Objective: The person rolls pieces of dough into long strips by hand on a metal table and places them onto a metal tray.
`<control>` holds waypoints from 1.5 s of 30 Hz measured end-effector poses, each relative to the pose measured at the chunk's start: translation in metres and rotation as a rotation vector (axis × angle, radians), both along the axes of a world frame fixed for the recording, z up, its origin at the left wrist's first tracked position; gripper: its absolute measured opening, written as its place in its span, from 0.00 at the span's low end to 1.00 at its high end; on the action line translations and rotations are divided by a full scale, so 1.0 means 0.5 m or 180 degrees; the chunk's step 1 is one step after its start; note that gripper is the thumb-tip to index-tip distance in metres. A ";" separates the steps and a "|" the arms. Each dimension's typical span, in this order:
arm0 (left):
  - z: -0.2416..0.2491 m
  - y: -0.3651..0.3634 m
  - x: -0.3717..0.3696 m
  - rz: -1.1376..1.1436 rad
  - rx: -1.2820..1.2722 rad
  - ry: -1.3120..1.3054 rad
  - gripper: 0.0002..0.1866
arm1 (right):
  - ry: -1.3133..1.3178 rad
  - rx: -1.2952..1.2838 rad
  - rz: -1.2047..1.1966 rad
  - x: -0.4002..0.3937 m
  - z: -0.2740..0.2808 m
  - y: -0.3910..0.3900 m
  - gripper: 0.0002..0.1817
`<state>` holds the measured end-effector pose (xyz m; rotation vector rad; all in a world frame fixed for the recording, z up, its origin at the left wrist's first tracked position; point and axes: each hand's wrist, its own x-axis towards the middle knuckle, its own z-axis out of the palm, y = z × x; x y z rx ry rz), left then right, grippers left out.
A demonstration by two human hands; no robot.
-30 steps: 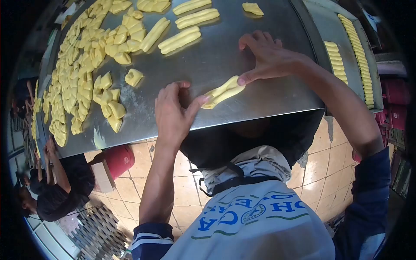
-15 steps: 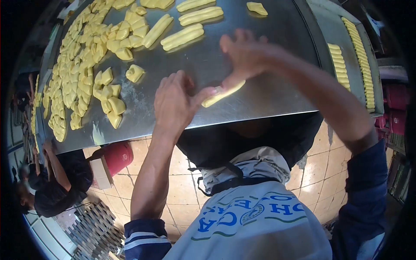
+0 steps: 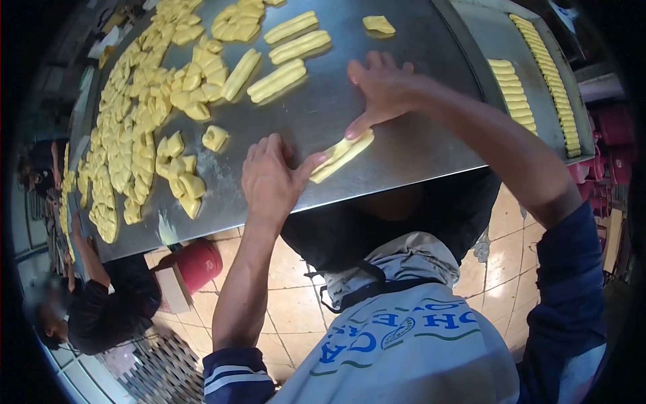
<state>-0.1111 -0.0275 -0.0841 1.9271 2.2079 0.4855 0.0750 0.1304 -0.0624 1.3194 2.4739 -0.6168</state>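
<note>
A yellow dough strip [image 3: 343, 159] lies at a slant near the front edge of the metal table, with a lengthwise crease. My left hand [image 3: 271, 176] is on its left, the thumb stretched out onto the strip's near end and the fingers slightly bent. At the far end, my right hand [image 3: 385, 93] has its thumb on the dough, with its fingers spread above the table. Neither hand is closed around the strip. Beyond them lie several shaped dough rolls [image 3: 276, 81] and a flat dough piece [image 3: 379, 25]. A single dough lump [image 3: 214, 138] sits left of my left hand.
Many cut dough pieces [image 3: 121, 161] cover the left of the metal table [image 3: 417, 158]. A tray [image 3: 538, 101] on the right holds rows of rolls. Another person [image 3: 101, 303] is at the lower left, near a red bucket [image 3: 200, 264] and a cardboard box [image 3: 173, 289].
The view has shifted slightly. Both thumbs remain on the dough strip, which now shows more of its surface and looks wider, with a crease. My right hand's blur has gone.
</note>
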 end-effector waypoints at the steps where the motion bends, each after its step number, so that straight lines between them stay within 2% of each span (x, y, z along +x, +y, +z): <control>1: 0.000 0.004 0.001 0.0111 -0.0038 -0.0038 0.30 | 0.0001 0.0049 -0.0066 -0.006 -0.004 -0.007 0.63; 4: -0.010 0.001 -0.011 0.0331 -0.0057 -0.0149 0.30 | 0.0158 0.0161 -0.0243 0.016 -0.011 0.019 0.52; 7: -0.013 -0.014 -0.024 0.0006 0.0162 -0.0096 0.32 | 0.0274 -0.0193 0.0395 0.056 0.006 0.019 0.51; 9: 0.005 -0.021 -0.006 -0.0392 0.0305 0.0073 0.32 | 0.0174 -0.0085 0.0456 0.047 0.005 0.004 0.50; 10: 0.004 -0.017 -0.005 -0.0282 0.0151 0.0040 0.34 | 0.0127 -0.0041 0.0493 0.039 0.003 -0.001 0.50; 13: 0.036 0.013 -0.005 0.0180 -0.0713 -0.0376 0.33 | -0.0091 -0.0033 -0.0074 0.011 0.012 -0.005 0.51; 16: 0.015 0.014 -0.014 -0.0167 -0.0215 0.0156 0.30 | -0.0439 -0.0032 -0.0214 -0.008 0.023 0.002 0.57; 19: -0.009 0.003 -0.044 -0.0542 0.0291 0.0150 0.29 | -0.0048 -0.0043 0.0097 0.014 0.009 0.017 0.59; 22: 0.000 0.009 -0.040 -0.0345 0.0059 -0.0234 0.29 | -0.0265 -0.0311 0.0079 0.010 0.020 0.011 0.61; 25: 0.011 0.016 -0.004 0.0068 -0.0254 -0.0172 0.28 | -0.0323 0.0098 -0.0223 -0.014 0.020 -0.008 0.54; 28: 0.005 0.022 -0.017 -0.0200 0.0196 0.0070 0.28 | -0.0528 0.0245 -0.0125 -0.028 0.023 0.005 0.55; 31: -0.009 0.024 -0.031 -0.0306 0.0328 -0.0017 0.29 | -0.0309 0.0169 -0.0023 -0.035 0.011 0.017 0.56; 34: 0.005 0.027 -0.006 -0.0149 0.0008 0.0002 0.30 | -0.0220 0.0115 0.0217 -0.059 0.010 -0.022 0.56; 37: 0.002 0.036 -0.010 -0.0180 0.0084 0.0073 0.29 | -0.0176 0.0165 0.0108 -0.068 0.003 -0.019 0.54; 40: -0.011 0.029 -0.024 -0.0406 0.0396 0.0068 0.29 | 0.0039 -0.0159 0.0250 -0.043 0.010 -0.001 0.51; 45: -0.008 0.038 -0.028 -0.0381 0.0347 0.0049 0.26 | 0.0150 0.0125 0.0108 -0.044 -0.015 -0.002 0.50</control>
